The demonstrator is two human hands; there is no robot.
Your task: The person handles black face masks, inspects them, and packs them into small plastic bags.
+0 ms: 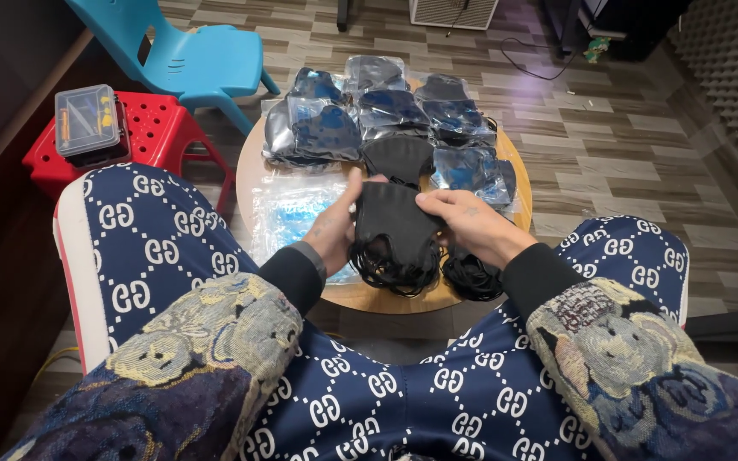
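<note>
A black face mask is held just above the near edge of a small round wooden table, pinched between both hands: the left hand grips its left side with the thumb on top, and the right hand clasps its right side, while black ear loops dangle in a bundle below. Beyond it lie another loose black mask and clear bagged masks, with empty clear bags just left of the hands; a red stool carrying a small plastic box and a blue chair stand further left.
</note>
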